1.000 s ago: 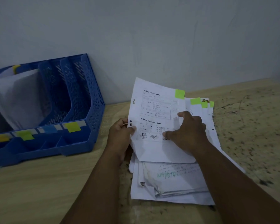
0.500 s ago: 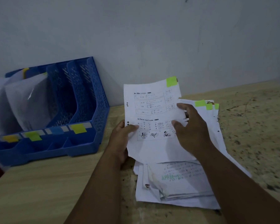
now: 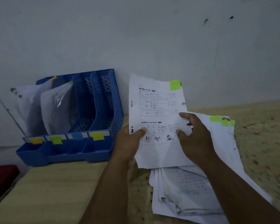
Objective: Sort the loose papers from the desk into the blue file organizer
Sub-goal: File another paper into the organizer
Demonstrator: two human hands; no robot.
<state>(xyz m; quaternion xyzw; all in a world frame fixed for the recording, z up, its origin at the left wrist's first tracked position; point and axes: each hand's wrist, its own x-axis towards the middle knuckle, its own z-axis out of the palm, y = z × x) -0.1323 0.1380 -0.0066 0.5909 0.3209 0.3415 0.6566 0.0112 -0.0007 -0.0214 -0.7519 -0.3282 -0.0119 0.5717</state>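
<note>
We hold a printed worksheet (image 3: 155, 120) upright above the paper pile (image 3: 200, 183), our left hand (image 3: 128, 143) pinching its left edge, our right hand (image 3: 196, 138) gripping its right edge. The blue file organizer (image 3: 94, 110) stands far left on the desk (image 3: 52, 191).

Both forearms reach forward, close together. The left hand (image 3: 128, 141) pinches a sheet (image 3: 155, 110) with the thumb on top. The right hand (image 3: 196, 139) holds its right side, fingers curled.
</note>
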